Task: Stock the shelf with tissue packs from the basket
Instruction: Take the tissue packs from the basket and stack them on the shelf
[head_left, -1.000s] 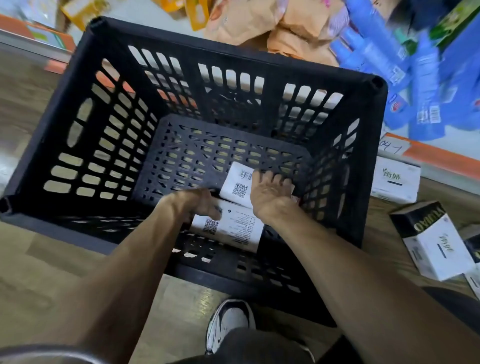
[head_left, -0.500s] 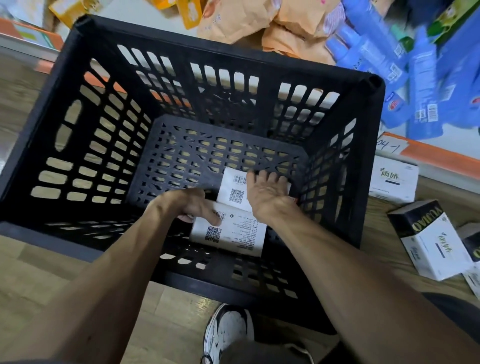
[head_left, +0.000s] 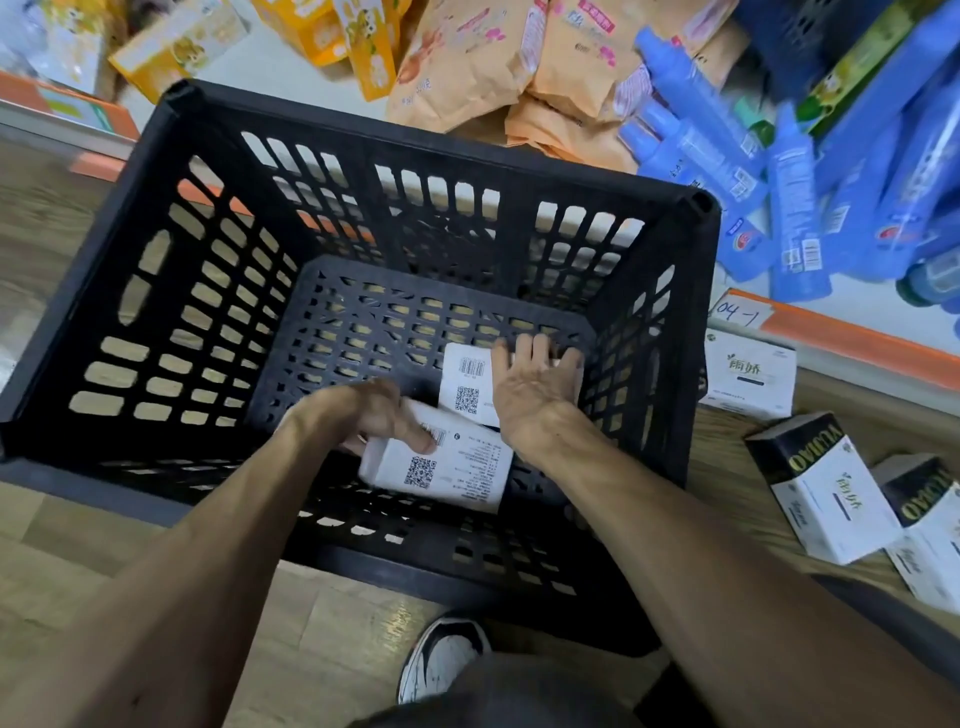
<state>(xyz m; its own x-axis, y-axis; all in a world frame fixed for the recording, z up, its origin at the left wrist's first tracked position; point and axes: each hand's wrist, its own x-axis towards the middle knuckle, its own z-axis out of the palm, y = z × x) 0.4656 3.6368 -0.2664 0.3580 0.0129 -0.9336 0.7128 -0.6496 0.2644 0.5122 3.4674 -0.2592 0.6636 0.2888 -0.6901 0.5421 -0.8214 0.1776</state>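
Two tissue packs lie on the basket (head_left: 441, 148) bottom, toward its near-right corner, touching. Left hand (head_left: 363, 410) is clamped on the near tissue pack (head_left: 457, 473): thumb on top, fingers curled round its left end. Right hand (head_left: 530, 395) lies flat on the far tissue pack (head_left: 467, 384), fingers straight and spread, not gripping. Right of the basket: white boxes (head_left: 826, 488) on the floor. Beyond the basket: shelf (head_left: 857, 332) with blue bottles (head_left: 795, 208).

basket (head_left: 447, 148) top open | floor left half bare | walls ring all sides | tissue packs (head_left: 457, 467) fill near-right corner
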